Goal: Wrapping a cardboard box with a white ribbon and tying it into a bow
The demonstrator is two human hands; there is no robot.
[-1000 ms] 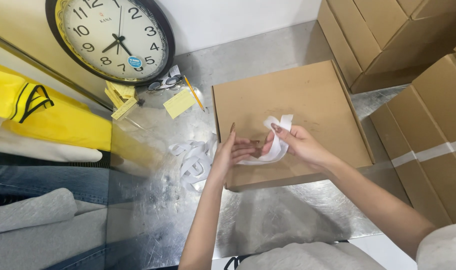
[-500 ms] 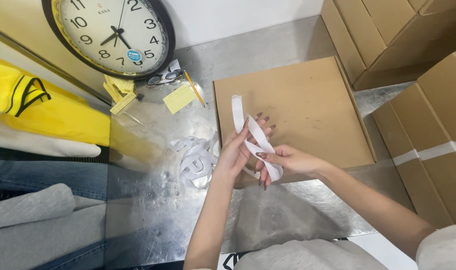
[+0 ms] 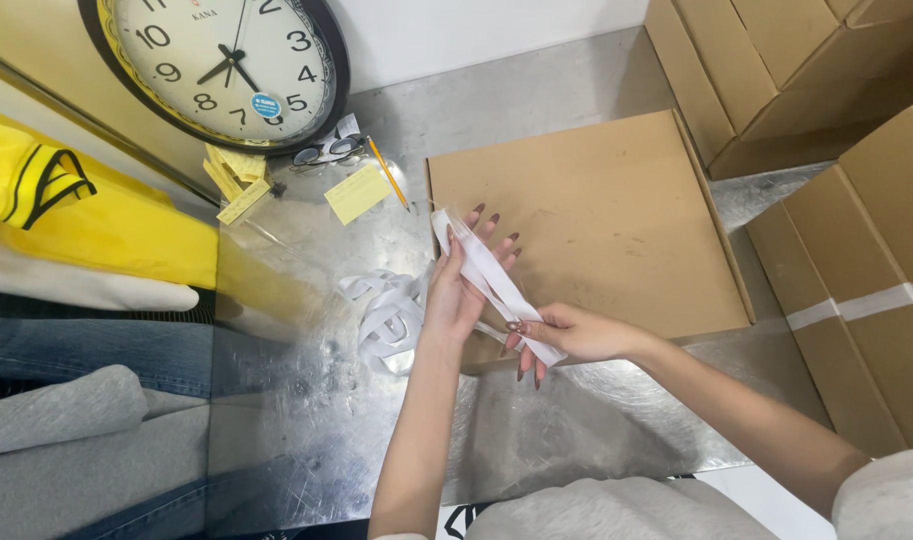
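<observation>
Head view, looking down on a shiny metal table [image 3: 307, 440]. White strip [image 3: 492, 280], thin, flat and papery, stretched at a slant between both hands above the near left corner of a flat brown cardboard box [image 3: 597, 220]. Left hand [image 3: 462, 285] open, fingers spread, strip lying across the palm and pinned under the thumb. Right hand [image 3: 567, 335] pinched shut on the strip's lower end. Hands close together, not touching. Heap of curled white strips [image 3: 387, 315] just left of the left wrist. Yellow sticky note [image 3: 359, 192] and pencil [image 3: 388, 172] beyond, near a pair of glasses [image 3: 327, 152]. Round black-rimmed wall clock [image 3: 222, 65] leaning at top left, small round blue sticker on its face. Stacked brown cartons [image 3: 777, 70] at top right; another carton [image 3: 867, 290] at right, sealed with a pale tape band. Yellow cloth [image 3: 87, 215] at left.
</observation>
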